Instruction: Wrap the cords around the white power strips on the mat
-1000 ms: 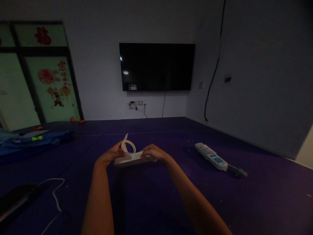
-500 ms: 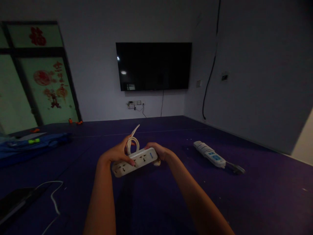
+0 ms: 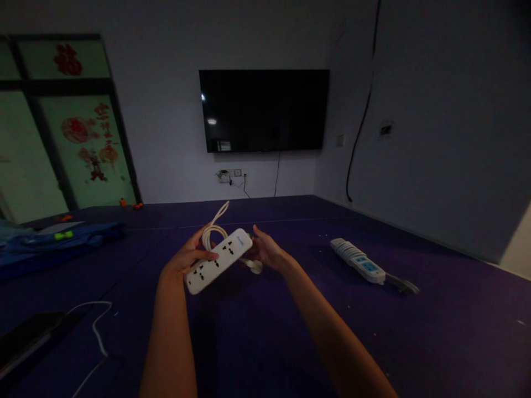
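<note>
A white power strip [image 3: 219,264] is held tilted above the purple floor, its right end higher and its sockets facing me. My left hand [image 3: 186,257] is closed around its left part, thumb across the front by the sockets. A loop of white cord [image 3: 213,233] rises behind the strip beside that hand. At the strip's right end, my right hand [image 3: 265,249] has its thumb raised and its fingers curled on the cord, partly hidden. The white plug [image 3: 254,266] hangs just below these fingers.
Another power strip [image 3: 359,262], wrapped in its cord, lies on the purple floor [image 3: 298,331] to the right. A dark flat device [image 3: 31,334] with a white cable is at left, near blue cloth [image 3: 91,237]. A television [image 3: 265,110] hangs ahead.
The power strip has tilted more steeply and shifted slightly left. My right thumb has lifted off the strip's end, and the plug shows more clearly below the hand.
</note>
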Demonstrator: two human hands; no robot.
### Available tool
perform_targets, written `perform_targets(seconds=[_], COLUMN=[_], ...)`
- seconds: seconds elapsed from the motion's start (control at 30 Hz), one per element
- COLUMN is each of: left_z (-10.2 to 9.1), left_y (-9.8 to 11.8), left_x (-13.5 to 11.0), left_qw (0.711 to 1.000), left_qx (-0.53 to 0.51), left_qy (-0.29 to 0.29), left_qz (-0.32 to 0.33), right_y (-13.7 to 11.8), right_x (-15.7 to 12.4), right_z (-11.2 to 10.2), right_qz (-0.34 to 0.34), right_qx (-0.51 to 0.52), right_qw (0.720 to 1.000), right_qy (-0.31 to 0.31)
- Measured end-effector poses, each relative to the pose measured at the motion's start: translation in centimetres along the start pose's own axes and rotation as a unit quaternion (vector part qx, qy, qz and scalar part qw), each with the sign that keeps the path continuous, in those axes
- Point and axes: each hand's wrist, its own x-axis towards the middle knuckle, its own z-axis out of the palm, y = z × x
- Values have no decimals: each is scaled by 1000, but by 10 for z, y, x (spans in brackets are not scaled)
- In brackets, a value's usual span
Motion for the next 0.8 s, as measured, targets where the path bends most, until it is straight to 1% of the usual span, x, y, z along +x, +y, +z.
perform_targets(seconds=[0.1,0.17,0.27,0.33,0.43,0.5,0.63,0.8], left_z=[-11,-20,-37,-49,-64,-68,-66,-64], left_y=[-2,-2,-6,-12,-28,-39,-55,-63], left_x=[-1,-3,-9,-13,-15,-14,-8,-3], left_qw=[993,983,962,947,934,929,927,934], left_qx=[-43,-48,-52,-64,-77,-76,-65,-30], left_qy=[108,178,270,314,345,354,354,332], left_qz=[21,23,9,-9,-53,-76,-101,-128], right_y=[-4,-5,-2,0,2,3,4,3], right_x=[2,4,6,7,9,10,10,8], right_z=[-9,-14,-17,-16,-15,-15,-17,-18], right_qz=[-32,-46,-54,-53,-43,-36,-34,-35], right_qx=[-9,-13,-14,-15,-24,-29,-36,-40], right_qw=[997,995,995,996,996,997,997,996], right_qy=[65,92,84,77,69,65,61,68])
